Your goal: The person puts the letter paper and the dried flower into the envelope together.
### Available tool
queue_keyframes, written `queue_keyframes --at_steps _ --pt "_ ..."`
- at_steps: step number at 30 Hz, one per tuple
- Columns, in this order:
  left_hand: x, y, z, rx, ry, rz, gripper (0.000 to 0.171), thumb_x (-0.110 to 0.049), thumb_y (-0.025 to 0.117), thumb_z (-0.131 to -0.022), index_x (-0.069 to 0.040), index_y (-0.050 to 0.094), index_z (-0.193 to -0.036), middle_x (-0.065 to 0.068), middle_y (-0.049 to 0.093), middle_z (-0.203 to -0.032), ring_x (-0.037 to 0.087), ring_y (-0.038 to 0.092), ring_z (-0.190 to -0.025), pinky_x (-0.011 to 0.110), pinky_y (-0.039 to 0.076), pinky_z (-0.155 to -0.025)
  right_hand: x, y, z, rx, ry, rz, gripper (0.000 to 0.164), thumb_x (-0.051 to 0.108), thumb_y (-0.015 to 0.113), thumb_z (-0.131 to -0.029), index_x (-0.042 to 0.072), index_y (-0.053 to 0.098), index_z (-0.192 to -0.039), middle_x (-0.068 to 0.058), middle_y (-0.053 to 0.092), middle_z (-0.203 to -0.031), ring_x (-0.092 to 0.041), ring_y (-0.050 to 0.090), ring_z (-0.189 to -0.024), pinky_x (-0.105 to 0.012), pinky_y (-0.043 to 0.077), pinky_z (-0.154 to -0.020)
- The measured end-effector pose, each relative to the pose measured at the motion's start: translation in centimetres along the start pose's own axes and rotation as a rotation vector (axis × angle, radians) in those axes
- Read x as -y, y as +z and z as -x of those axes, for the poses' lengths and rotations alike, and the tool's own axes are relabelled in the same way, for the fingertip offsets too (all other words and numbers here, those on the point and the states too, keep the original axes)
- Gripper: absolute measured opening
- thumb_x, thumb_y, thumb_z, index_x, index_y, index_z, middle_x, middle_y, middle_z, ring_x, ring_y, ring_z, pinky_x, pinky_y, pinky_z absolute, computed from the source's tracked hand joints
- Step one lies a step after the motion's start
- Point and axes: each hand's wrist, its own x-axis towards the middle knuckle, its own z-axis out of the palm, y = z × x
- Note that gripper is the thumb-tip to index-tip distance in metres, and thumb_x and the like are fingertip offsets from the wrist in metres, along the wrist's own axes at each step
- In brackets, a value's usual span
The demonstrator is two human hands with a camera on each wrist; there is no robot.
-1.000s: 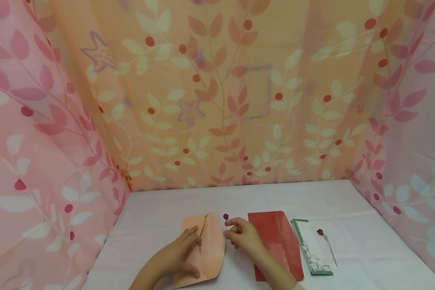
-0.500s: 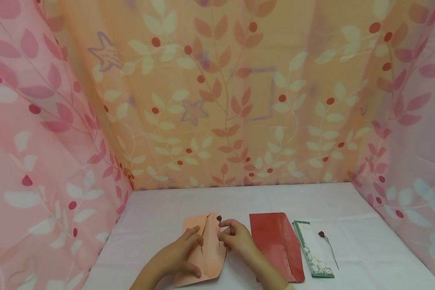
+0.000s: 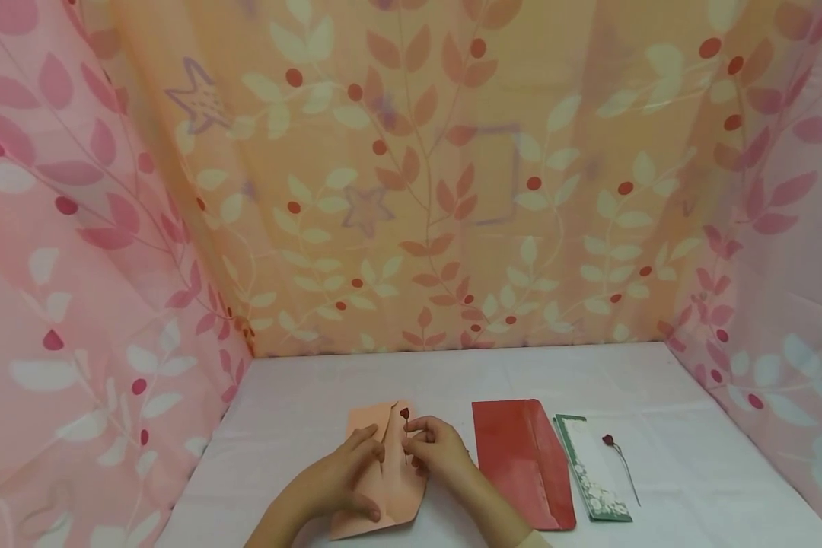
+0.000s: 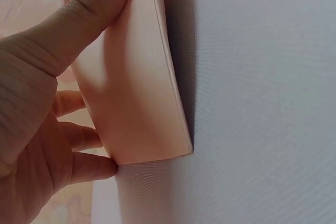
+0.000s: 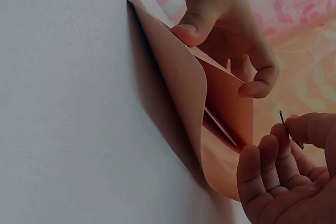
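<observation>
In the head view my left hand [image 3: 345,476] grips the peach envelope [image 3: 396,506], fingers spread over its body. The left wrist view has the thumb [image 4: 84,17] on one face of the envelope [image 4: 139,108]. Seen from the right wrist, the envelope [image 5: 178,72] gapes at its mouth, and a paper edge [image 5: 221,127] shows inside. Over the envelope's flap, my right hand [image 3: 438,450] pinches a small dark-red flower [image 3: 405,414] upright by its thin stem. The stem's end [image 5: 281,116] pokes out beside the thumb in the right wrist view.
Right of my hands lies a red envelope [image 3: 510,434] with its flap unfolded. Beyond it is a green-bordered card [image 3: 599,483] with white flowers, and a second red flower [image 3: 608,440] on a bent stem. Patterned curtains [image 3: 418,190] surround the white table [image 3: 301,380].
My right hand has moved left with the flower, from beside the peach envelope to over its flap. My left hand stays on the envelope. The head view has shifted slightly.
</observation>
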Motion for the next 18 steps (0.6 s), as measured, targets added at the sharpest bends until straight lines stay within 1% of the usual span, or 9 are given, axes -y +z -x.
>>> queue_keyframes --at_steps 4,7,10,14,18 --pt "-0.1 -0.1 -0.1 0.002 0.01 -0.004 0.068 -0.067 0.082 -0.063 -0.037 0.051 -0.116 0.015 0.032 -0.164 0.053 0.031 -0.147 0.066 0.047 -0.101 -0.6 0.3 -0.4 0.0 0.015 -0.043 0.033 0.011 0.072 -0.093 -0.006 0.062 -0.12 -0.005 0.07 -0.082 -0.011 0.064 -0.064 -0.027 0.056 -0.059" --pt "-0.2 -0.1 -0.1 0.003 0.008 -0.013 0.068 -0.067 0.082 -0.064 -0.037 0.05 -0.116 0.015 0.032 -0.164 0.051 0.032 -0.148 0.065 0.048 -0.1 -1.3 0.6 -0.8 0.01 0.029 -0.096 0.033 0.009 0.072 -0.092 -0.007 0.061 -0.119 -0.008 0.07 -0.081 -0.014 0.068 -0.065 -0.033 0.061 -0.061" --pt "-0.1 0.0 0.0 0.006 0.004 -0.008 0.068 -0.066 0.082 -0.063 -0.037 0.05 -0.115 0.014 0.032 -0.165 0.051 0.032 -0.148 0.065 0.048 -0.099 -1.9 1.0 -1.0 0.02 0.037 -0.131 0.032 0.007 0.071 -0.09 -0.007 0.06 -0.117 -0.012 0.071 -0.081 -0.017 0.07 -0.066 -0.039 0.062 -0.062" --pt "0.1 0.1 -0.1 0.005 0.008 -0.004 0.068 -0.068 0.081 -0.064 -0.037 0.05 -0.115 0.014 0.031 -0.165 0.049 0.032 -0.148 0.064 0.048 -0.101 -2.4 1.4 -1.2 0.016 0.034 -0.121 0.032 0.005 0.071 -0.089 -0.007 0.06 -0.116 -0.013 0.072 -0.081 -0.018 0.071 -0.064 -0.039 0.062 -0.06" --pt "0.4 0.2 0.0 -0.009 0.018 -0.013 0.068 -0.069 0.082 -0.064 -0.037 0.048 -0.115 0.015 0.031 -0.164 0.044 0.039 -0.146 0.059 0.048 -0.104 -2.5 1.9 -1.4 0.006 0.033 -0.095 0.031 0.006 0.073 -0.09 -0.007 0.06 -0.115 -0.011 0.073 -0.08 -0.015 0.07 -0.061 -0.037 0.062 -0.058"
